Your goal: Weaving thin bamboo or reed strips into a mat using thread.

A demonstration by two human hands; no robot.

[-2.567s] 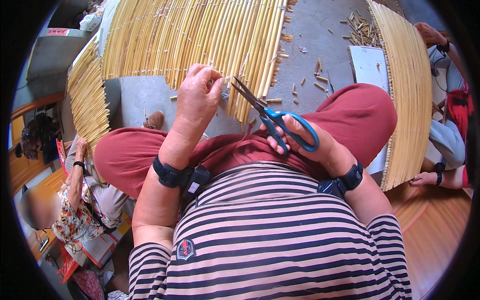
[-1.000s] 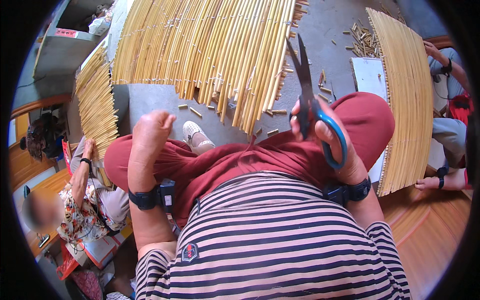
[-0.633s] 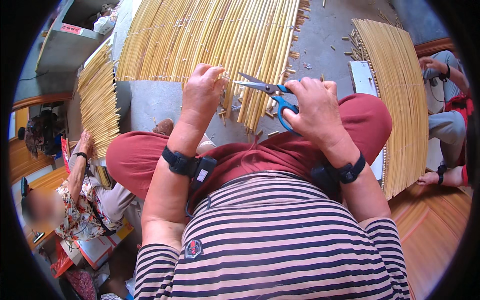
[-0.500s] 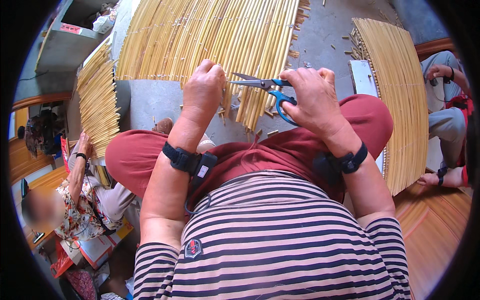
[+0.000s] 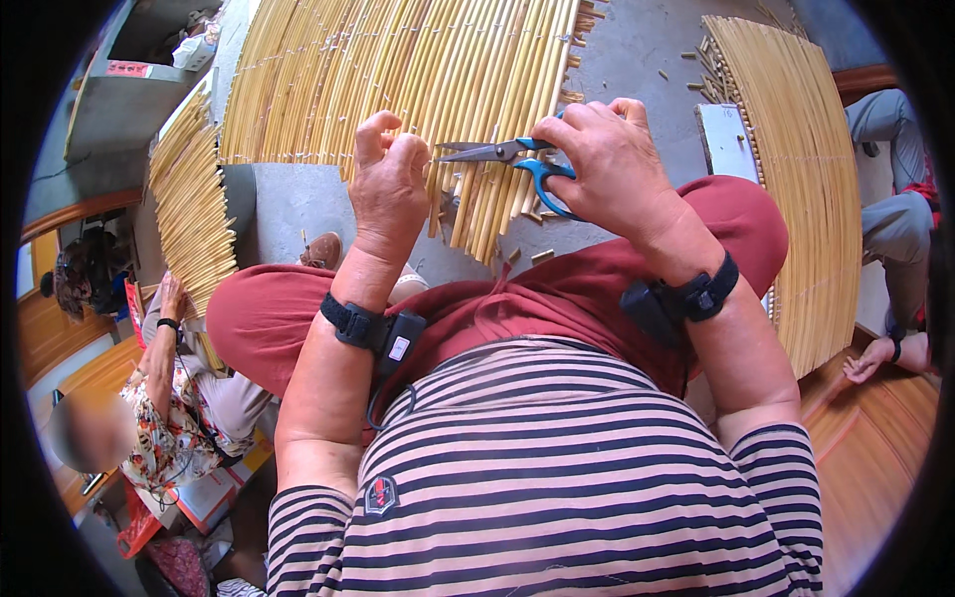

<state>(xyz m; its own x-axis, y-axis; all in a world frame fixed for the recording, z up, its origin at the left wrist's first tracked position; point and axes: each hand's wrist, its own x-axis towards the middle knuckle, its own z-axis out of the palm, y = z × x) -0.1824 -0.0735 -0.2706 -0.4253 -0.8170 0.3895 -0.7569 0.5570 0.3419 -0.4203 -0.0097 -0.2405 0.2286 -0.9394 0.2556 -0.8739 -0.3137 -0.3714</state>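
My right hand (image 5: 609, 171) grips a pair of scissors (image 5: 510, 150) with blue handles and dark blades. The blades are parted slightly and point left, their tips close to my left hand (image 5: 388, 191). That hand is closed with curled fingers; anything pinched in it is too small to make out. Both hands are above the near edge of a large mat of straw-coloured reeds (image 5: 398, 70), bound in rows with thin ties. Below the scissors, several reed ends (image 5: 484, 221) stick out unevenly toward me.
Another reed mat (image 5: 796, 189) lies to the right, beside a pale board (image 5: 727, 144). A smaller reed bundle (image 5: 191, 199) is at the left, touched by a co-worker's hand (image 5: 171, 297). Cut reed stubs (image 5: 542, 257) litter the grey floor. A second co-worker's hand (image 5: 871, 360) is at right.
Both my hands and the scissors have shifted a little left. My left fingers have changed their bend. At right, the co-worker's lower hand has come away from the mat.
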